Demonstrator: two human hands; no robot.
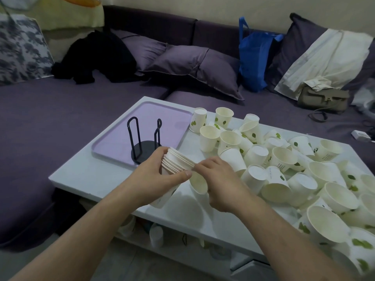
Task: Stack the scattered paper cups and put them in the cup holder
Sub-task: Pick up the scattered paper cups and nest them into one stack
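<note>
My left hand (157,175) grips a nested stack of white paper cups (176,161), rims pointing up and right, held just above the table's front middle. My right hand (218,179) holds a single cup (198,184) right against the stack's open end, its mouth toward the camera. The black wire cup holder (143,138) stands upright on a lilac tray (146,118) just behind my left hand, with nothing in it. Several loose white cups with green leaf prints (284,165) lie scattered over the right half of the table, some upright, some tipped over.
The white low table (91,171) sits against a purple sofa with purple pillows (194,65). Dark clothing (97,55), a blue bag (253,55), a white cloth (328,57) and a grey handbag (322,98) lie on the sofa. Items sit on the shelf under the table.
</note>
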